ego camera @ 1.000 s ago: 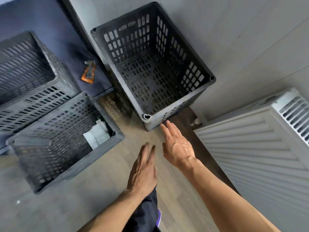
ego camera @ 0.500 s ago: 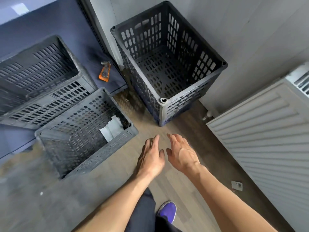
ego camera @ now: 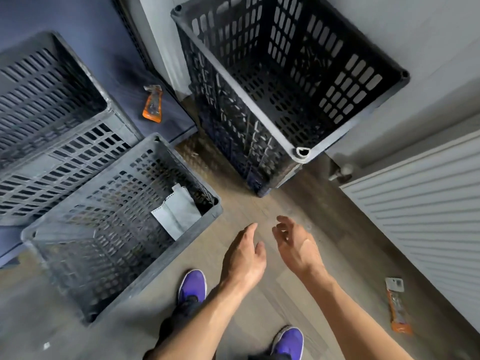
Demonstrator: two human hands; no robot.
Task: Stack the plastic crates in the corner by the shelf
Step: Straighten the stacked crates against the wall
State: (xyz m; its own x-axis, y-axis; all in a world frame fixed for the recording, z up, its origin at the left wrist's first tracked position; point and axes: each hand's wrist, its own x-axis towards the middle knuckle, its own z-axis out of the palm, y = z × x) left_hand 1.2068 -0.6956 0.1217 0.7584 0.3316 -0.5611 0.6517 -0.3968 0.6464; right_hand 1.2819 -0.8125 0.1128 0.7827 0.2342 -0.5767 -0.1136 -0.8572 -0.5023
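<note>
A tall stack of black slotted plastic crates (ego camera: 241,89) stands in the corner against the grey wall, beside the dark blue shelf (ego camera: 85,19). A grey crate (ego camera: 145,276) sits on the floor to my left with a folded grey cloth (ego camera: 176,214) inside. Another grey crate (ego camera: 85,141) rests on the shelf's low board behind it. My left hand (ego camera: 244,255) and my right hand (ego camera: 296,242) hover empty over the floor, side by side, short of the corner stack, fingers loosely apart.
A white radiator (ego camera: 420,209) lines the wall on the right. An orange wrapper (ego camera: 153,105) lies on the shelf board, another orange wrapper (ego camera: 397,307) on the wooden floor near the radiator. My purple shoes (ego camera: 192,284) stand below my hands.
Both hands have drawn back from the corner stack's near corner toward my body. The view has pulled away, so my shoes and the floor wrapper now show.
</note>
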